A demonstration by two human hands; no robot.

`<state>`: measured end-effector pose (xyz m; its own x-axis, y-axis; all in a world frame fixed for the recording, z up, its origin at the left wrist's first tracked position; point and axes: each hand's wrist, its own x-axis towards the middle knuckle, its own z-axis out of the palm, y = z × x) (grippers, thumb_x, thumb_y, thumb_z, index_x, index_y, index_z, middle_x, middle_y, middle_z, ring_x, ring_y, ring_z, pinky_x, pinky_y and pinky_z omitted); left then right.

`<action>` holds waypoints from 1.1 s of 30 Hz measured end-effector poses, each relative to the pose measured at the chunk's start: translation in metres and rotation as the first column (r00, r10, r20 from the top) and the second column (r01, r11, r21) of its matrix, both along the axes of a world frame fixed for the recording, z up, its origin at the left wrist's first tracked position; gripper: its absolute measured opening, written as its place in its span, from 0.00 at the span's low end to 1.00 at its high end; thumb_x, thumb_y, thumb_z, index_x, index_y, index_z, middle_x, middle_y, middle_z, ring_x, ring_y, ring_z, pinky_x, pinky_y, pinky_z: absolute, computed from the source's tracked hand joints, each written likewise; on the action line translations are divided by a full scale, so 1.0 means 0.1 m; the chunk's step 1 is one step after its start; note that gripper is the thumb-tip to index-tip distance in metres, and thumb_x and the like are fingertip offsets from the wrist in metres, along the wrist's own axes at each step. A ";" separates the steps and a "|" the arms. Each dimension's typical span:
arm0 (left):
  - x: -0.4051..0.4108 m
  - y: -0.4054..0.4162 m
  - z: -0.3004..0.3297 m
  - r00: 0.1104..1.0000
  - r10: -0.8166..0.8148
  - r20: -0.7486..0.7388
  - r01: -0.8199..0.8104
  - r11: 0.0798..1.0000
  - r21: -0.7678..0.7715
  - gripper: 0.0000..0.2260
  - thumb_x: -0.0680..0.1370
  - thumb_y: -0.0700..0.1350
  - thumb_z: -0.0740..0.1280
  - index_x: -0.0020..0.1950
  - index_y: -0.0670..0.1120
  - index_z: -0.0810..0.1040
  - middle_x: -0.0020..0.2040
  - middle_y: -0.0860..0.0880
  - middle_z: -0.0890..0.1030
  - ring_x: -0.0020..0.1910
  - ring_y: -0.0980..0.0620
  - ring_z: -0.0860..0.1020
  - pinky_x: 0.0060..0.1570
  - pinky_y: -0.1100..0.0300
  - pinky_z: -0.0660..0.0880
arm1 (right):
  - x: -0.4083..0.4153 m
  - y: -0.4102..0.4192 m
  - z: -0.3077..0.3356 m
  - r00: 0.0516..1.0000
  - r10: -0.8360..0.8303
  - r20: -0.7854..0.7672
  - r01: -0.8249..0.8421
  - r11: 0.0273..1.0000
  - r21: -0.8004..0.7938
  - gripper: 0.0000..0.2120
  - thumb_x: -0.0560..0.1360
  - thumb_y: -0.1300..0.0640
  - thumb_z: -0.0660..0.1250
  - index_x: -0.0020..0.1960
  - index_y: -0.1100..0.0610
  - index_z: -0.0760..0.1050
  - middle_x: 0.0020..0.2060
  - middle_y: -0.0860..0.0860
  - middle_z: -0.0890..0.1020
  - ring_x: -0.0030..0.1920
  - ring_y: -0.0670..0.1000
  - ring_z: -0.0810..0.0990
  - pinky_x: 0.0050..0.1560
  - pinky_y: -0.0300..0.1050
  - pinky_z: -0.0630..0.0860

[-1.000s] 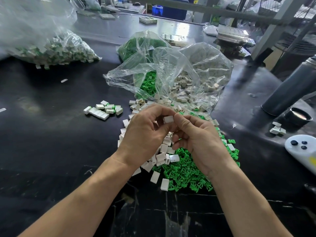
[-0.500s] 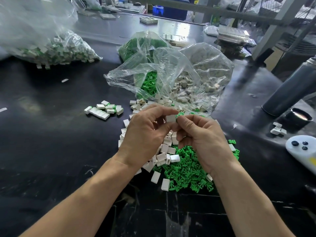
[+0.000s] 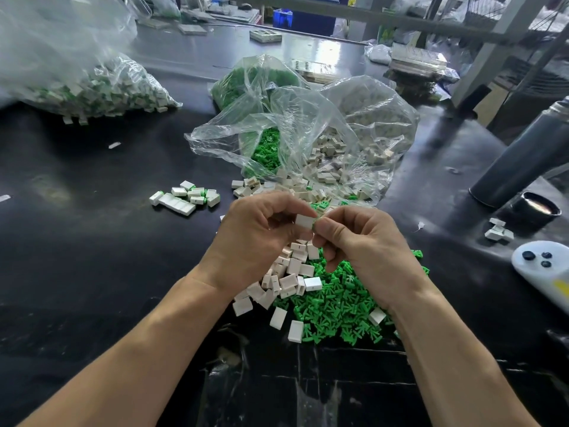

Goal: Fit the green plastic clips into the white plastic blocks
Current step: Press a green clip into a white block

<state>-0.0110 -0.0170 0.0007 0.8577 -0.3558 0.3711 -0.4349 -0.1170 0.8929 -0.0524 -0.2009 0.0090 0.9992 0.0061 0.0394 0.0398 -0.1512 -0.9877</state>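
My left hand (image 3: 258, 232) pinches a white plastic block (image 3: 304, 222) between thumb and fingers above the table. My right hand (image 3: 366, 251) meets it from the right, its thumb and forefinger pressed against the block's right end; a sliver of green clip (image 3: 314, 224) shows there, mostly hidden by the fingertips. Below the hands lie a pile of loose white blocks (image 3: 289, 272) and a pile of green clips (image 3: 338, 309). A small group of fitted blocks (image 3: 187, 197) sits to the left.
An open clear bag (image 3: 308, 134) of clips and blocks lies behind the hands. A large bag of fitted blocks (image 3: 86, 87) is at far left. A grey flask (image 3: 523, 155), its cap (image 3: 537, 208) and a white controller (image 3: 545, 269) are on the right.
The right hand has brought a green clip to the block's right end and closed in on it. The clip, visible above the fingers before, is now almost hidden. Both hands barely shifted.
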 end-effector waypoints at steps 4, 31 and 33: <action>0.01 0.02 0.01 0.995 -0.089 -0.040 0.086 0.995 -0.057 0.10 0.73 0.29 0.75 0.51 0.40 0.85 0.45 0.45 0.86 0.46 0.47 0.86 0.49 0.54 0.84 | -0.02 0.01 0.03 1.000 0.012 -0.018 -0.012 1.000 0.001 0.10 0.81 0.60 0.70 0.41 0.55 0.84 0.36 0.54 0.84 0.32 0.50 0.80 0.34 0.43 0.79; -0.03 -0.12 -0.04 0.994 -0.021 -0.105 -0.001 0.979 -0.202 0.09 0.77 0.35 0.73 0.57 0.43 0.85 0.48 0.48 0.87 0.46 0.50 0.84 0.48 0.52 0.81 | -0.05 0.10 0.01 0.966 -0.218 0.141 0.209 0.975 0.075 0.10 0.82 0.57 0.69 0.44 0.54 0.85 0.35 0.60 0.83 0.30 0.49 0.77 0.31 0.42 0.76; -0.03 -0.12 -0.04 0.991 -0.004 -0.131 -0.024 0.976 -0.217 0.08 0.77 0.37 0.73 0.56 0.45 0.85 0.47 0.48 0.87 0.43 0.45 0.83 0.46 0.47 0.83 | -0.05 0.13 0.02 0.967 -0.200 0.157 0.190 0.979 0.079 0.08 0.81 0.57 0.70 0.45 0.53 0.85 0.37 0.62 0.83 0.31 0.49 0.78 0.32 0.42 0.77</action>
<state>-0.0139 -0.0287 -0.0033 0.9067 -0.2699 0.3242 -0.3136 0.0826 0.9459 -0.0576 -0.1884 0.0110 0.9608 -0.1959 0.1960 0.1770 -0.1101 -0.9780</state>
